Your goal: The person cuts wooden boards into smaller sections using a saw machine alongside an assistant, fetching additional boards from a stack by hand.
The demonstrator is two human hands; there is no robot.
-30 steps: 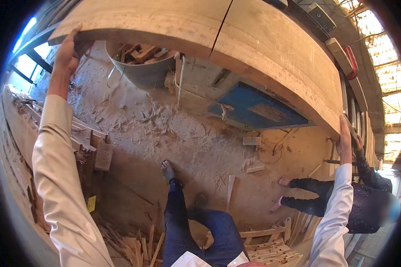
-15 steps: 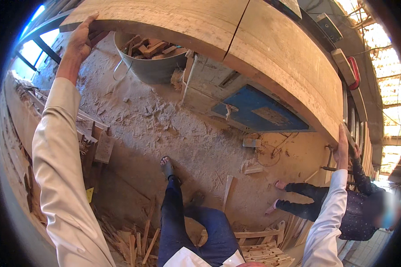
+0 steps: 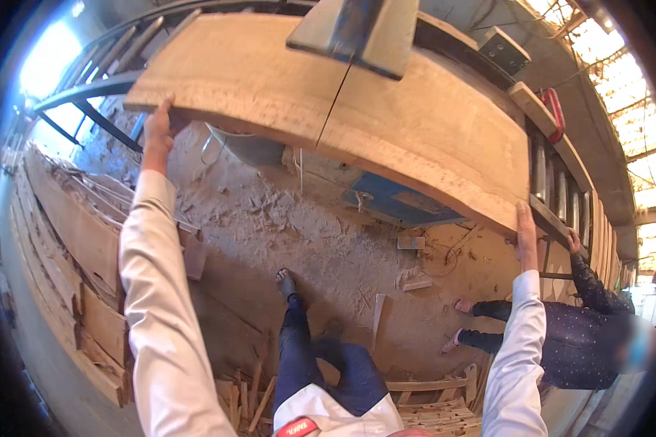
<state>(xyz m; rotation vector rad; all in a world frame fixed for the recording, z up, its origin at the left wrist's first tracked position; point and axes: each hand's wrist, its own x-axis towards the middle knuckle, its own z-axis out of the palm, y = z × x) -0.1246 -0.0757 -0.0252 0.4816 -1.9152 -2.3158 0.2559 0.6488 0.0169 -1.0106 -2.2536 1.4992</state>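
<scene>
Two wide, pale wooden boards lie end to end across a bench, a left board (image 3: 226, 69) and a right board (image 3: 430, 124), with a thin dark gap between them. My left hand (image 3: 159, 135) grips the near edge of the left board by its outer end, thumb on top and fingers mostly hidden below. At the outer end of the right board, my right hand (image 3: 526, 229) holds the near corner, its thumb over the top. Above the gap hangs a grey metal guard (image 3: 353, 36), partly over both boards.
Metal rollers (image 3: 554, 182) extend right of the boards; a red clamp (image 3: 552, 116) sits behind. A person (image 3: 583, 342) stands at right, one hand on the roller frame. Below are a blue panel (image 3: 401, 198), a round bin (image 3: 251, 149) and stacked planks (image 3: 73, 240) at left.
The view has shifted, bringing the metal guard into sight. The boards and both hands appear lower or nearer the middle, covering more of the bin and blue panel. Both hands keep their hold.
</scene>
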